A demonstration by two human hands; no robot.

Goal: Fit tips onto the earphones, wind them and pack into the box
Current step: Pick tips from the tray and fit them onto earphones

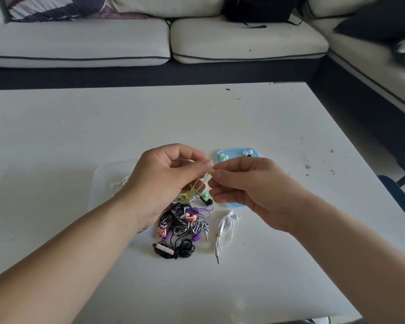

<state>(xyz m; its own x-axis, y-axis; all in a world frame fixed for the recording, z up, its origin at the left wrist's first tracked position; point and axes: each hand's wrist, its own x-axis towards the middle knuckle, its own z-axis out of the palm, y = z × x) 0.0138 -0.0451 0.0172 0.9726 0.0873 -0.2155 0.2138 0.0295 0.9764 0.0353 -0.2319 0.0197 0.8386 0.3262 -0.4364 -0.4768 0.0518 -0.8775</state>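
Both arms are bare and come in from the bottom corners: left forearm [80, 249] angling up from the lower left, right forearm [337, 242] from the lower right, so the hands meet in the middle. The left hand [168, 181] is thumb side up with its fingers curled in. The left thumb [206, 165] is pressed toward the forefinger tip, pinching one end of a yellow earphone [211, 171]. The right hand [250, 188] sits just beside it, fingertips almost touching. The right thumb [218, 176] and index finger pinch that same little yellow piece from the other side, with the rest of the fingers curled loosely underneath. Wrists look pretty straight on both sides.
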